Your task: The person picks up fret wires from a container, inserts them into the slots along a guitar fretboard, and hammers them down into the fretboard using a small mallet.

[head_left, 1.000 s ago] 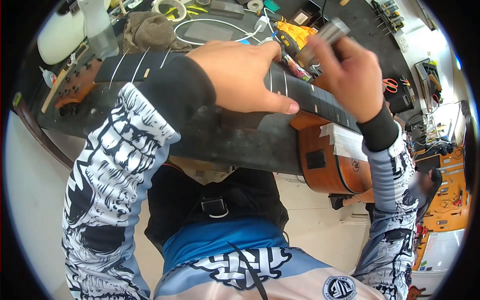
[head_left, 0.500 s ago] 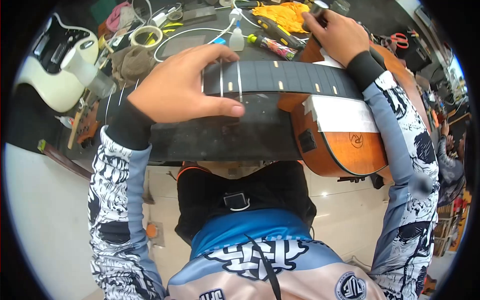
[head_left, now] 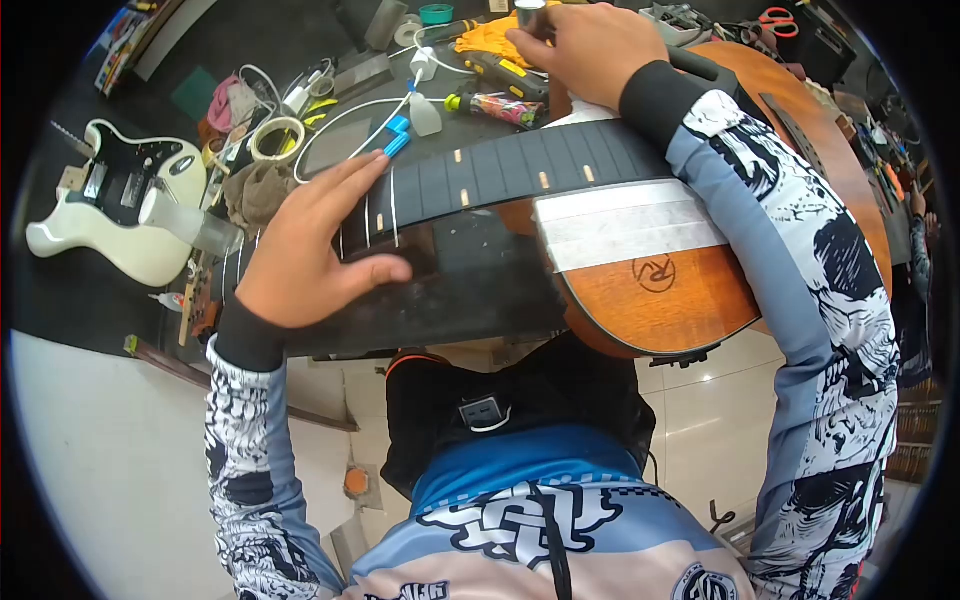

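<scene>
My left hand (head_left: 305,235) lies across the guitar's dark fretboard (head_left: 505,170), fingers stretched over it and thumb apart on the near side. Silver frets (head_left: 393,207) show beside it; the slots further right hold no wire. Beyond the body end of the neck, my right hand (head_left: 600,50) is closed around a hammer-like tool with a short silver head (head_left: 530,10); its handle is hidden. The orange-brown acoustic guitar (head_left: 640,320) lies under my right forearm, with white tape (head_left: 630,225) on its top beside the fretboard.
A white electric guitar body (head_left: 120,245) lies at left. Behind the neck are a tape roll (head_left: 278,140), a brown cloth (head_left: 258,195), a small bottle (head_left: 426,115), a colourful tube (head_left: 505,108), a yellow-black tool (head_left: 505,75) and white cables. Red scissors (head_left: 777,22) lie at far right.
The camera view has shifted, so the guitar and right hand appear further left. My left hand's fingers have straightened out over the neck. My right hand still grips the silver-headed tool.
</scene>
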Demonstrator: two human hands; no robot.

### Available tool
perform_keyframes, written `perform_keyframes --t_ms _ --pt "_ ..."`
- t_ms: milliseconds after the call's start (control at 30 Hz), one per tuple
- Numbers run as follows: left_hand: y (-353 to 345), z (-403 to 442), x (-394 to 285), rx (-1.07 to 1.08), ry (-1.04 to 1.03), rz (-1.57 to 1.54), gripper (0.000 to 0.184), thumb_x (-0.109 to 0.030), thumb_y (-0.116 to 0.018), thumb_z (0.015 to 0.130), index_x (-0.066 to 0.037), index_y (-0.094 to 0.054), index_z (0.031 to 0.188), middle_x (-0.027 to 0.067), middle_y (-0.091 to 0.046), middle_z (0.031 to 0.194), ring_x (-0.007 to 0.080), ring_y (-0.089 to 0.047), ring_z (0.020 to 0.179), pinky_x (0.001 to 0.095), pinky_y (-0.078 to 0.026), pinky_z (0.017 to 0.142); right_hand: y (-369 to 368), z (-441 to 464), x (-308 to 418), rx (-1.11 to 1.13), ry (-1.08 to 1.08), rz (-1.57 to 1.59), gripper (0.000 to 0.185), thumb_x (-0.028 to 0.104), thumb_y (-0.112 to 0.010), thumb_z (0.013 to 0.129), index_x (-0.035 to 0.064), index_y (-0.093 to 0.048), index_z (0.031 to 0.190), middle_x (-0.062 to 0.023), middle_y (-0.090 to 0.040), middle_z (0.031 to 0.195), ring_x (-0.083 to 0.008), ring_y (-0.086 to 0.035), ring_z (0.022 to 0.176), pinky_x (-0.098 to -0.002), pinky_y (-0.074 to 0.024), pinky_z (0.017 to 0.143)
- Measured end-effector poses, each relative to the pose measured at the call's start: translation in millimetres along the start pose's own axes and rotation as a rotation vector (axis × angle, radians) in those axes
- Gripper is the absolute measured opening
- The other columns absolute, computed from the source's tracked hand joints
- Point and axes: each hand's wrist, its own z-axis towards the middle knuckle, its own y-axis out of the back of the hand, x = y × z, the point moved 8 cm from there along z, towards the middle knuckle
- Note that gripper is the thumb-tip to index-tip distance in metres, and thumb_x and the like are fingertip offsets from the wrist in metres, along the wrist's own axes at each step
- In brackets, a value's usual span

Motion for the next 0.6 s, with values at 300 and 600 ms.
perform_keyframes --t_ms 300,600 --pt "11.7 -5.6 -9.9 -0.050 0.034 0.033 0.076 -0.046 -0.083 0.069 -0.006 -0.061 0.130 0.0163 -0.051 0.142 0.0383 -0.046 0.133 0.0448 -0.039 0.107 -4.9 2.9 1.5 0.050 0.035 0.084 0.046 0.048 -0.054 0.092 0.0075 -0.076 0.084 -0.0158 -0.072 0.087 -0.0320 -0.070 0.082 -0.0415 -0.0547 0.073" --pt "66.3 -40.2 -0.6 -0.571 0.079 -0.274 0.070 -0.025 -0.078 0.084 0.000 -0.046 0.141 0.0156 -0.056 0.136 0.0278 -0.053 0.126 0.0400 -0.039 0.106 -3.5 5.4 4.5 0.087 0.001 0.120 0.045 0.048 -0.056 0.091 0.0079 -0.075 0.086 -0.0170 -0.072 0.086 -0.0326 -0.070 0.081 -0.0406 -0.0555 0.072"
